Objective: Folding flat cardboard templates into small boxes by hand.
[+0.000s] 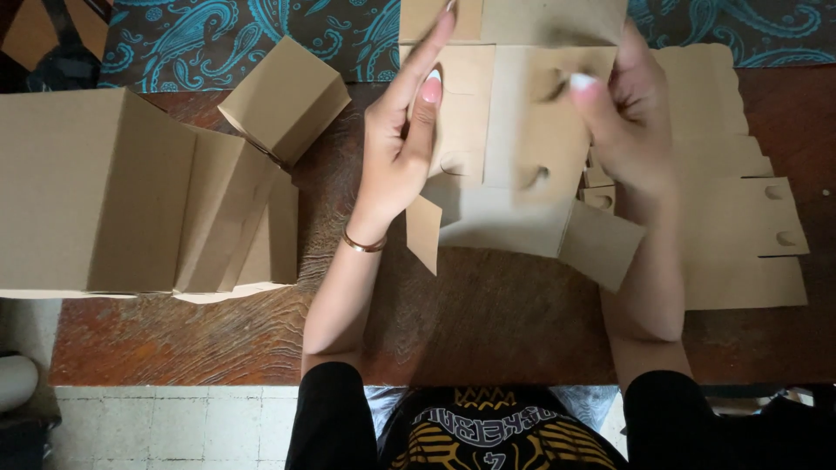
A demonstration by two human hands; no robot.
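A flat brown cardboard box blank with cut-out finger holes lies partly folded in the middle of the wooden table. My left hand presses against its left panel, fingers stretched up along the fold. On the right, my right hand grips the blank's upper panel with thumb and fingers curled over it. Small side flaps stick out below both hands.
Several folded cardboard boxes crowd the left of the table, one small box behind them. A stack of flat blanks lies at the right. A teal patterned cloth runs along the far edge. Pale floor tiles show below.
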